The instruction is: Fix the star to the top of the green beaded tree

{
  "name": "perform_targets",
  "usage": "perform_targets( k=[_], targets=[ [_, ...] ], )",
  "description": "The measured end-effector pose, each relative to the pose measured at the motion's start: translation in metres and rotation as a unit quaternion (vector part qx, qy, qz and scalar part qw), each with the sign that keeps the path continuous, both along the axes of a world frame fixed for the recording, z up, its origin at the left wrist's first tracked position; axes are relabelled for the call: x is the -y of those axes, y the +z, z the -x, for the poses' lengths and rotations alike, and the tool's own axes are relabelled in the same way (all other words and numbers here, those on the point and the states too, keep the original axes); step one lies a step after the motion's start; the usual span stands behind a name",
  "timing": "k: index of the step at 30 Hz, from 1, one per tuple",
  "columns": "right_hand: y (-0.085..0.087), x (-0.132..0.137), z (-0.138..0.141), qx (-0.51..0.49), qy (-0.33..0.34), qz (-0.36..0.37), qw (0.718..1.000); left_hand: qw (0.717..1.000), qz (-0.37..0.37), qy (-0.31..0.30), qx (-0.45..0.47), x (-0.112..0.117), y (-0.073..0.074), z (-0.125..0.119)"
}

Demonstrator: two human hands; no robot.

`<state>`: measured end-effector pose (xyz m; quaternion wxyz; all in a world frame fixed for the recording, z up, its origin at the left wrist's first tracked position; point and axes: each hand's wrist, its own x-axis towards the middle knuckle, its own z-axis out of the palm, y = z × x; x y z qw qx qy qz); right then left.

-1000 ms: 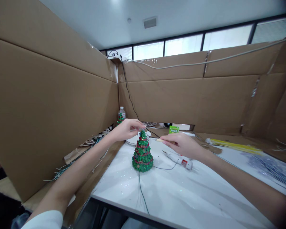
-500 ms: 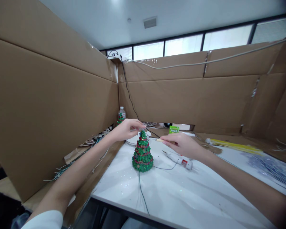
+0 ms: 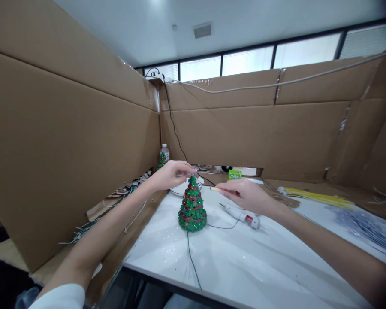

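Note:
A small green Christmas tree [image 3: 192, 210], covered in shiny beads with red garland, stands upright on the white table. My left hand [image 3: 176, 174] is closed at its very top, thumb and fingertips pinching the tip, where a small clear piece shows. To the right of the treetop, my right hand [image 3: 241, 194] pinches a thin pale stick [image 3: 215, 189] that points left toward the tree, apart from it. A white tool with a pointed metal tip [image 3: 244, 216], like a small hot glue gun or soldering pen, lies below my right hand.
White table [image 3: 218, 262] with a thin green wire [image 3: 192, 257] at the tree's foot. Cardboard walls [image 3: 212, 128] close in the left and back. Yellow strips [image 3: 318, 196], a green packet [image 3: 234, 174], a bottle [image 3: 164, 150] and a second small tree [image 3: 162, 160] stand or lie around.

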<state>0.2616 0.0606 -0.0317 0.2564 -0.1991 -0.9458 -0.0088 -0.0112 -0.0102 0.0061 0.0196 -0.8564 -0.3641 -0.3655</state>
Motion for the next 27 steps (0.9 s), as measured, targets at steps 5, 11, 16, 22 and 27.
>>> perform_targets(
  k=[5, 11, 16, 22, 27],
  targets=[
    [-0.0008, -0.0014, -0.0003, -0.001, 0.000, -0.003, 1.000, 1.000, 0.001, -0.002, 0.003, -0.0002, -0.0001, 0.0003],
    [-0.0006, -0.0013, -0.0004, 0.003, -0.003, -0.003, 1.000, 1.000, 0.000, -0.001, 0.003, 0.0000, 0.0002, -0.0002],
    [-0.0010, -0.0007, -0.0006, 0.006, -0.002, -0.002, 1.000, 1.000, 0.002, 0.001, -0.001, -0.0002, 0.0002, 0.0003],
    [-0.0014, -0.0006, -0.0008, 0.000, 0.000, -0.003, 1.000, 1.000, 0.005, -0.003, 0.001, -0.0010, -0.0002, 0.0011],
    [-0.0020, -0.0014, 0.0004, 0.003, -0.004, -0.008, 1.000, 1.000, 0.004, 0.002, 0.003, -0.0005, -0.0001, 0.0004]
  ],
)
